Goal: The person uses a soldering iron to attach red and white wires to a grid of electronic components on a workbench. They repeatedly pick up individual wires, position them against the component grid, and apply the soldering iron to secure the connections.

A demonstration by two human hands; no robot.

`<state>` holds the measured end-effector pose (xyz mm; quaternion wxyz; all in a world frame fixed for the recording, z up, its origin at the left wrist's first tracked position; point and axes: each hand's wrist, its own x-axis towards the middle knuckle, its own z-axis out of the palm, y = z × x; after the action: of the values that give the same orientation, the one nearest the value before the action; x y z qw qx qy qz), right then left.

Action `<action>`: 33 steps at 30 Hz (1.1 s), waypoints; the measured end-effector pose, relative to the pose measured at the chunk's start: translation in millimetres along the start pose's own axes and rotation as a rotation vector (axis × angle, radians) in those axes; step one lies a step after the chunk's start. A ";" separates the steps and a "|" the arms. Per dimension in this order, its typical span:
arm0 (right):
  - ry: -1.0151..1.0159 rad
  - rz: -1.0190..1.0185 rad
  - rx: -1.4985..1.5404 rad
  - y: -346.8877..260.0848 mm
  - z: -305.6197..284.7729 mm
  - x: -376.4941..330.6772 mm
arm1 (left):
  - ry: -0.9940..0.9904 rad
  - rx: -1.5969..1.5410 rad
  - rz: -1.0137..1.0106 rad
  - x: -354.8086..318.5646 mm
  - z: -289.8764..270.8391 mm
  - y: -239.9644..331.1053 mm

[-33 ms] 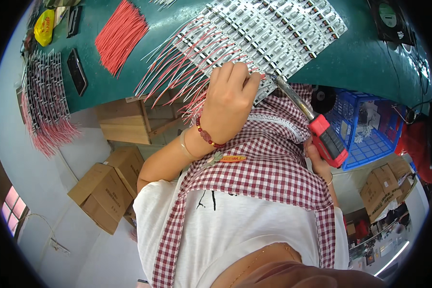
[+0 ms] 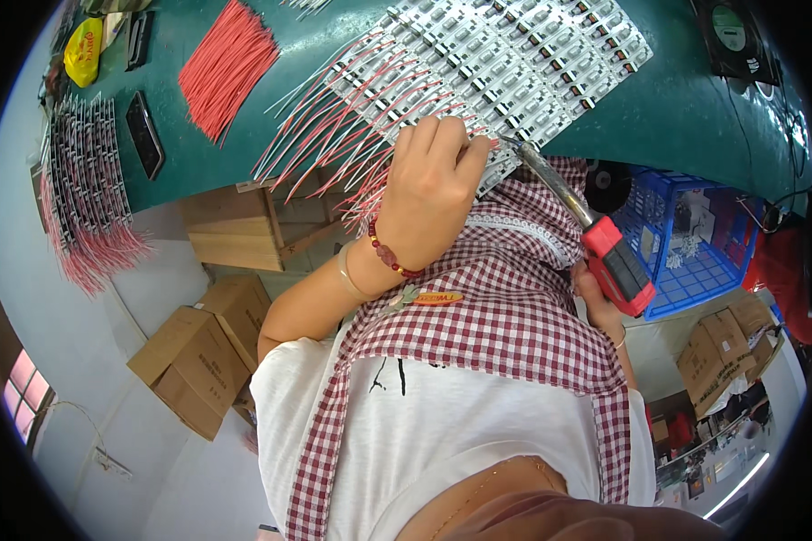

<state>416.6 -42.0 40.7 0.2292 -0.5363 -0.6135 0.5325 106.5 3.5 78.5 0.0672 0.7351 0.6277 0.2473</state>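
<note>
My left hand point(image 2: 431, 176) lies over the near edge of a panel of small white circuit boards point(image 2: 514, 68). Its fingers are pinched together at a red wire, whose end point(image 2: 493, 142) shows by the fingertips. From below right, my right hand point(image 2: 594, 296) grips a soldering iron point(image 2: 613, 261) with a red and black handle, and is partly hidden behind it. The iron's metal tip points up and left, close to the left fingertips at the board edge. Red and white wires point(image 2: 334, 149) fan out from the panel's left side.
On the green table point(image 2: 668, 99) lie a bundle of red wires point(image 2: 228, 70), a phone point(image 2: 144, 135) and a wired batch of boards point(image 2: 86, 171). A blue plastic crate point(image 2: 695, 234) stands below on the right. Cardboard boxes point(image 2: 194, 361) sit at lower left.
The soldering iron in my right hand has shifted very slightly to the right at the handle. My left hand and the panel have stayed in place.
</note>
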 end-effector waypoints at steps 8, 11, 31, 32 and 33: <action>-0.058 -0.084 0.024 20.3 -4.9 -9.6 | -0.013 0.059 0.013 1.5 -1.1 -1.1; -0.062 -0.099 -0.001 20.2 -5.9 -10.0 | 0.023 0.052 0.025 -1.2 -4.0 0.8; 0.066 -0.095 -0.039 16.8 -1.3 -11.2 | -0.023 0.020 0.019 -2.4 5.9 5.5; 0.070 -0.091 0.003 17.1 -1.1 -11.7 | -0.025 0.028 0.019 -2.2 6.0 5.5; 0.069 -0.053 0.098 14.5 0.0 -11.3 | -0.028 0.037 0.019 -2.0 6.1 5.5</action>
<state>426.2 -54.3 30.9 0.2899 -0.5261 -0.5925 0.5368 114.0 1.8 74.8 0.0598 0.7455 0.6241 0.2261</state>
